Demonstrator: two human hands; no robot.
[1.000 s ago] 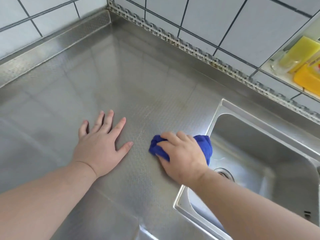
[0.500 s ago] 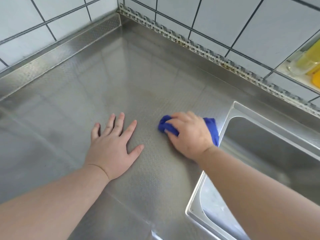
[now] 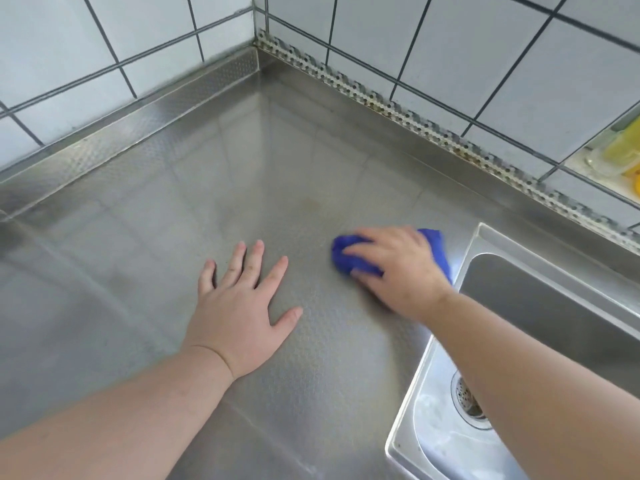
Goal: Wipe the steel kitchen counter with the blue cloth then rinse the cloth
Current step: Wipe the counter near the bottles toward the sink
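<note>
The steel counter [image 3: 214,188] fills most of the view and runs back into a corner where two tiled walls [image 3: 433,46] meet, so dirt pushed that way would collect in the seam. A faint brownish smear shows on the steel between that far corner and the hands, probably the wiping left to do.

The sink [image 3: 540,299] is sunk into the counter's right side, its drain strainer [image 3: 465,398] partly hidden behind the forearm. It lies close by, which suits the rinse that comes after the wiping.

The left hand [image 3: 239,317] lies flat on the counter near the middle, fingers straight and spread, holding nothing. It seems to be there as a prop, taking the body's weight while the person leans toward the far edge.

The right hand [image 3: 394,268] presses down with its fingers curled over the blue cloth [image 3: 349,256], gripping it bunched against the steel. Bunching likely keeps the cloth from sliding out under pressure.

The blue cloth sits on the counter just beside the sink's left rim, well apart from the left hand. Its edges are blurred, which suggests a stroke under way.

Yellow items [image 3: 620,147] stand on a ledge at the right edge, too blurred to name.
</note>
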